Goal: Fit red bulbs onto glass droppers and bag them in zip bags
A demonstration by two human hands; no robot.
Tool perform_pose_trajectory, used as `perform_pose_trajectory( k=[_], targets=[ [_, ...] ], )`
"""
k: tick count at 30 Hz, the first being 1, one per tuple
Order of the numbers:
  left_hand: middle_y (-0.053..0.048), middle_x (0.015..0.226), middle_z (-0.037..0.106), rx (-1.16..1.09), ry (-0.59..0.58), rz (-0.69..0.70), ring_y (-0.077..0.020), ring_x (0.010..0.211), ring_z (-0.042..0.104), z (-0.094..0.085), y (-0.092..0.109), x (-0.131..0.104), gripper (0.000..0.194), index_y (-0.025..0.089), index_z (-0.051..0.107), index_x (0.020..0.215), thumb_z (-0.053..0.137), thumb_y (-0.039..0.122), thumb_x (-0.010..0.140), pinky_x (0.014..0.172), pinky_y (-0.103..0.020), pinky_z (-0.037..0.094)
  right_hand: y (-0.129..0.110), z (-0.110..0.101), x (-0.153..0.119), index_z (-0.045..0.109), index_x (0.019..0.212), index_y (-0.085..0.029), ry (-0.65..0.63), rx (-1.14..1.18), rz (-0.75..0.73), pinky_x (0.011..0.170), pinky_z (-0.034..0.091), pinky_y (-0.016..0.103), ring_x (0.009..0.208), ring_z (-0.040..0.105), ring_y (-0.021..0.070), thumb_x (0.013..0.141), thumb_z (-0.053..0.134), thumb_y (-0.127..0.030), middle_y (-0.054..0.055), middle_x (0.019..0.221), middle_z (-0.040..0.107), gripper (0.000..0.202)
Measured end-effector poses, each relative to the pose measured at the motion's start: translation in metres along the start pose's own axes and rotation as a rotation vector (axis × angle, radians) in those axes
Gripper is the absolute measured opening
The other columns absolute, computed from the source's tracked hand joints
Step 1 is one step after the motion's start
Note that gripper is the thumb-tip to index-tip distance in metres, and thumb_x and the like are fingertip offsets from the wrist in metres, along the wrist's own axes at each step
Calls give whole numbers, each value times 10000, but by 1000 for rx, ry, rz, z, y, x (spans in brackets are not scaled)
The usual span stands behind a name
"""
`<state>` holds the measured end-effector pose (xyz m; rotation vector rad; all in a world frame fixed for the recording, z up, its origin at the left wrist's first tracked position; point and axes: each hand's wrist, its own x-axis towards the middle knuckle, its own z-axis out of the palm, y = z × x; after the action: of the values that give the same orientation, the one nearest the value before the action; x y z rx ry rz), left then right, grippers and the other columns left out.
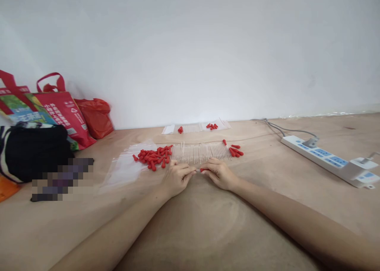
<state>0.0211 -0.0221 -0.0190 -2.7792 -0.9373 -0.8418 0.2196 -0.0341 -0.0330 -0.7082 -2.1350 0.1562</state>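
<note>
My left hand (179, 178) pinches a thin clear glass dropper tube (198, 170), mostly hidden by the fingers. At the tube's right end, my right hand (220, 174) grips a small red rubber dropper bulb (203, 170). The two meet or nearly meet; how far the tube sits inside cannot be made out. Just beyond both hands lies a row of glass tubes (194, 152) side by side. A heap of red bulbs (152, 157) is left of that row, partly on clear plastic bags (126, 166). Several more red bulbs (236, 151) lie to its right.
Near the wall, a second group of tubes (192, 128) lies with red bulbs (211, 126) and plastic bags. A white power strip (326, 158) with plugs and cables is at right. Shopping bags (67, 116), a red plastic bag (96, 118) and a black cloth item (38, 150) stand at left.
</note>
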Motion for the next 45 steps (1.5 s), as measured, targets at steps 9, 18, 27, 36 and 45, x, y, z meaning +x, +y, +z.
perform_pose_trajectory(
  k=[9,18,27,36,45],
  targets=[
    [7,647,636,35,-1,22,-119,570,528,1,2,0,225,201,629,841,410,243,868,629,-296,217,-1,0,0,602,836,-159,-32,-63,-12,627,411,266,666,487,143,830,452,-233,63,730,588,168],
    [8,655,644,20,-9,4,-127,584,550,3,4,2,212,199,632,843,422,226,860,632,-298,234,-4,1,3,585,848,-159,-107,-164,8,664,381,287,721,489,160,826,449,-231,63,754,588,155],
    [-8,747,679,-10,37,-81,-143,660,577,-4,-2,2,222,193,614,879,415,292,874,763,-342,248,10,-8,0,597,840,-189,-26,-175,139,684,347,319,724,487,165,807,499,-273,43,758,623,133],
    [4,672,662,7,58,-31,-124,593,553,-1,-5,1,236,187,619,763,418,256,865,766,-344,243,5,-4,0,607,797,-166,-16,-95,74,628,377,287,663,483,154,796,509,-245,40,646,580,126],
    [0,611,645,-8,39,-31,-122,553,535,-1,-2,0,235,185,621,739,424,249,848,733,-341,248,1,-2,3,617,770,-166,-33,-55,91,598,398,272,633,498,150,790,511,-256,42,626,575,140]
  ],
)
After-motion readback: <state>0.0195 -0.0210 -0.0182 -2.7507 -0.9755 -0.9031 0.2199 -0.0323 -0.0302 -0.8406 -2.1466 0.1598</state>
